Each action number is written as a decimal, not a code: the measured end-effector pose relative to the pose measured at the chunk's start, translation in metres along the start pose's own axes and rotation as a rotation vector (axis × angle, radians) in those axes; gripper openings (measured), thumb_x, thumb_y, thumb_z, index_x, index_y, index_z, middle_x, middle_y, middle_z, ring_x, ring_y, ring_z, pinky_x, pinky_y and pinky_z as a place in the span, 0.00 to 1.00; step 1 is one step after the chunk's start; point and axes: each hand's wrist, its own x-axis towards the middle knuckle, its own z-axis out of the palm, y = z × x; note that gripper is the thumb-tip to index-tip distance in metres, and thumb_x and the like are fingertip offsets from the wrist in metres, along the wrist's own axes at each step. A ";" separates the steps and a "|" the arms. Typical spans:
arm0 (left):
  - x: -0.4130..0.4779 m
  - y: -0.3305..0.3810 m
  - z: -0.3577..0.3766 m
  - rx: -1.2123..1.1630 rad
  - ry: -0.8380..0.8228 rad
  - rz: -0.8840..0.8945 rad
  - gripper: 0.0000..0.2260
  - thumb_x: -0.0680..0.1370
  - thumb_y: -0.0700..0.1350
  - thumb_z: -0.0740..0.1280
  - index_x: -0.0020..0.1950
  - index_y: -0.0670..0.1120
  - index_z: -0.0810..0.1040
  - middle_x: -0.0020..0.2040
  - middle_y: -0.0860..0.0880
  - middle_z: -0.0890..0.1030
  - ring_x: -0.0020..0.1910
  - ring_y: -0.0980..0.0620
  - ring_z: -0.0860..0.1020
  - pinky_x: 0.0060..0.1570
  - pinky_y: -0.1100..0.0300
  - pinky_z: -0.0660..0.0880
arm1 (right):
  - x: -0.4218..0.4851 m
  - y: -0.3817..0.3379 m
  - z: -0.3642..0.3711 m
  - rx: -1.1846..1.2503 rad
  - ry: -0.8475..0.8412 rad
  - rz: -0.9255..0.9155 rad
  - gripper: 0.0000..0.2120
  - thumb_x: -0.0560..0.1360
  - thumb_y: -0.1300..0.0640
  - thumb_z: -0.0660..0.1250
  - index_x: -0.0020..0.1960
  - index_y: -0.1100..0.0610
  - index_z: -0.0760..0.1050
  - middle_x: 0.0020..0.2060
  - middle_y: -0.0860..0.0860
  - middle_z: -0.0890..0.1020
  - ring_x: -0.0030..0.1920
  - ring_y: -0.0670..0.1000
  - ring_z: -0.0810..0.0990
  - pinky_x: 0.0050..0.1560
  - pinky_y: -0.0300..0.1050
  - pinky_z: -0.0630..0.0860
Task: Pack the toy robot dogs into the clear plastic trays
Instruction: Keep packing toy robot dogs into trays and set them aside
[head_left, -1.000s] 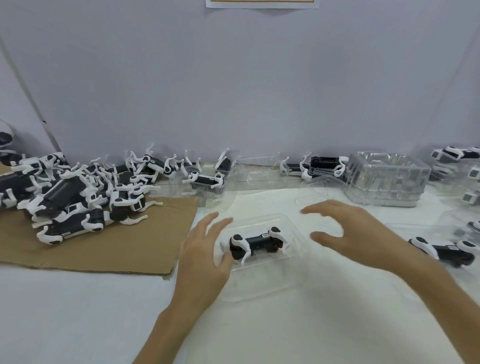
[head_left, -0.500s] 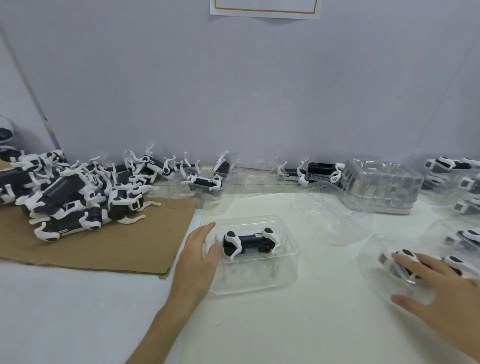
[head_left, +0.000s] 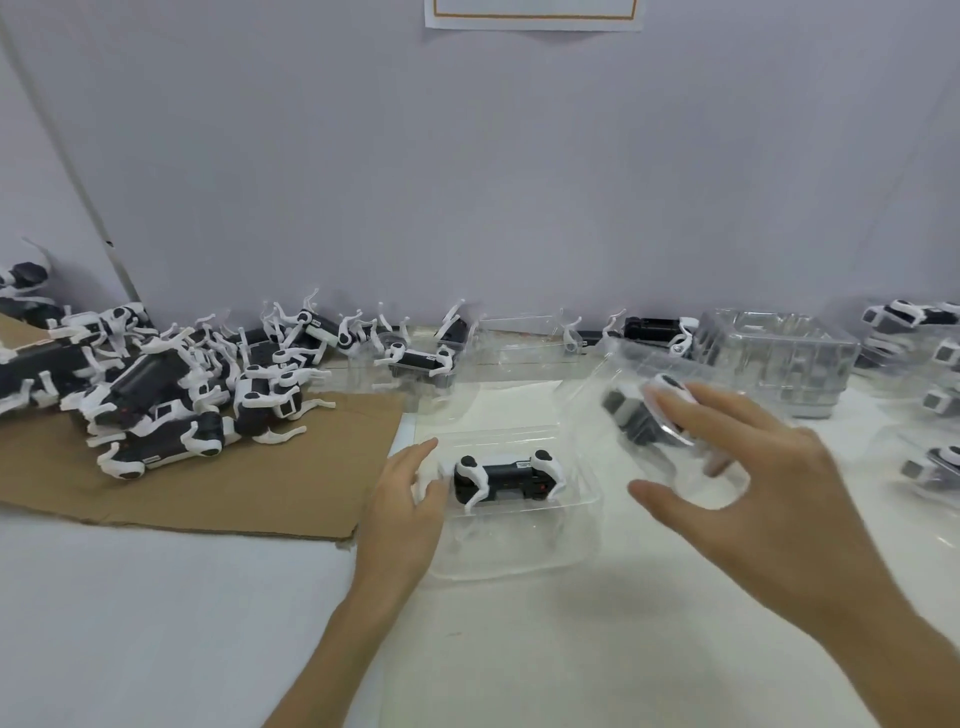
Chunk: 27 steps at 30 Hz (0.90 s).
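Note:
A black-and-white toy robot dog (head_left: 506, 475) lies in a clear plastic tray (head_left: 519, 561) at the middle of the white table. My left hand (head_left: 402, 514) rests with straight fingers against that tray's left edge. To its right, my right hand (head_left: 769, 499) grips a second clear tray (head_left: 613, 374), tilted and lifted off the table, with another dog (head_left: 631, 415) inside it. The fingers lie over its top and the thumb sits below. This tray is blurred.
A heap of loose robot dogs (head_left: 156, 395) lies on brown cardboard (head_left: 260, 493) at the left. A stack of empty clear trays (head_left: 779, 364) stands at the back right. Several trays holding dogs (head_left: 935, 467) sit along the right edge. A wall is close behind.
My right hand went to the right, took hold of a tray with a dog, and has carried it up and left beside the middle tray. My left hand stayed at the tray's edge.

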 end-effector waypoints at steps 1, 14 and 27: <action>0.003 -0.001 -0.003 -0.003 0.027 -0.008 0.18 0.80 0.38 0.62 0.67 0.53 0.76 0.65 0.55 0.74 0.61 0.53 0.73 0.60 0.60 0.67 | -0.004 0.000 0.006 -0.007 -0.008 0.006 0.33 0.60 0.49 0.80 0.63 0.38 0.76 0.57 0.27 0.71 0.44 0.45 0.77 0.59 0.34 0.65; 0.009 -0.006 -0.011 -0.017 0.084 -0.063 0.21 0.80 0.36 0.59 0.70 0.52 0.75 0.67 0.51 0.76 0.61 0.50 0.74 0.61 0.57 0.68 | -0.065 0.061 0.017 -0.474 -0.315 0.342 0.40 0.72 0.45 0.72 0.77 0.36 0.52 0.79 0.42 0.52 0.79 0.48 0.50 0.74 0.47 0.45; 0.009 -0.007 -0.010 0.008 0.089 -0.059 0.21 0.80 0.36 0.59 0.71 0.52 0.75 0.52 0.46 0.75 0.42 0.56 0.71 0.50 0.59 0.66 | -0.059 0.087 0.048 0.573 -0.134 0.826 0.34 0.76 0.63 0.70 0.78 0.50 0.61 0.75 0.42 0.64 0.73 0.44 0.65 0.71 0.42 0.61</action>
